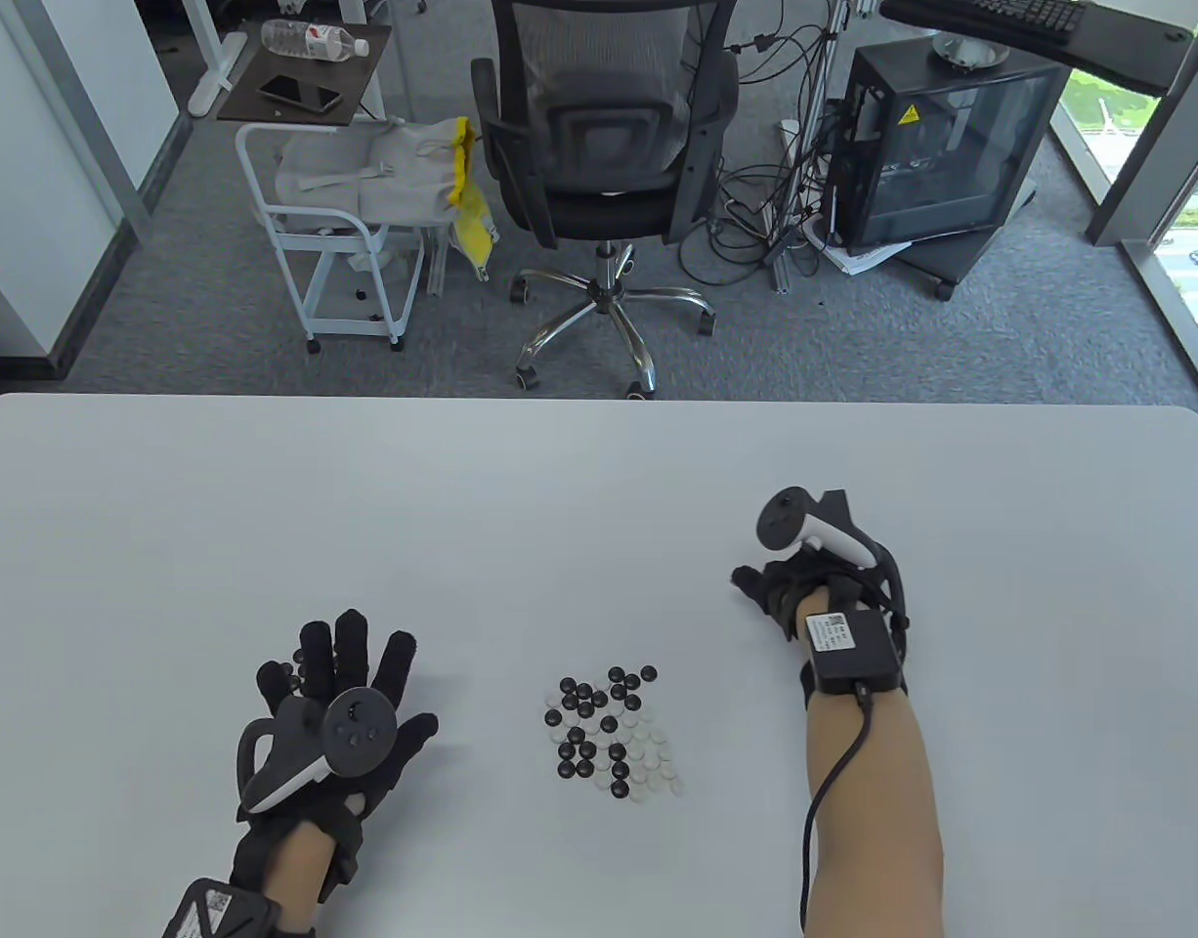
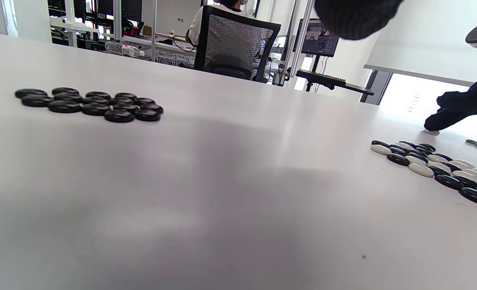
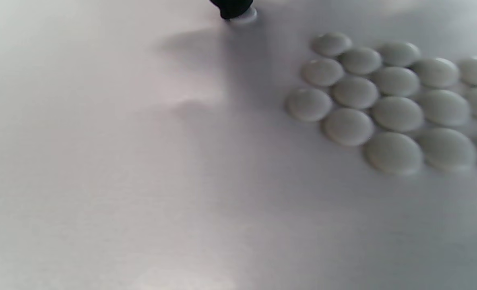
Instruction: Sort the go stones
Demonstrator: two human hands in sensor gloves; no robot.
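Observation:
A mixed pile of black and white Go stones point(image 1: 614, 728) lies at the table's near centre, also seen in the left wrist view as the mixed pile point(image 2: 435, 169). My left hand point(image 1: 350, 650) lies to its left with fingers spread flat, and covers most of a cluster of black stones point(image 2: 89, 104). My right hand point(image 1: 760, 586) is up and right of the pile with fingers bent down. One of its fingertips point(image 3: 232, 6) presses a single white stone point(image 3: 244, 17) on the table. Beside it sits a tight group of white stones point(image 3: 387, 104), hidden under the hand in the table view.
The white table point(image 1: 560, 508) stretches bare beyond the hands to its far edge. Behind that edge stand an office chair point(image 1: 604, 147), a white cart point(image 1: 345, 225) and a computer case point(image 1: 936, 147) on the carpet.

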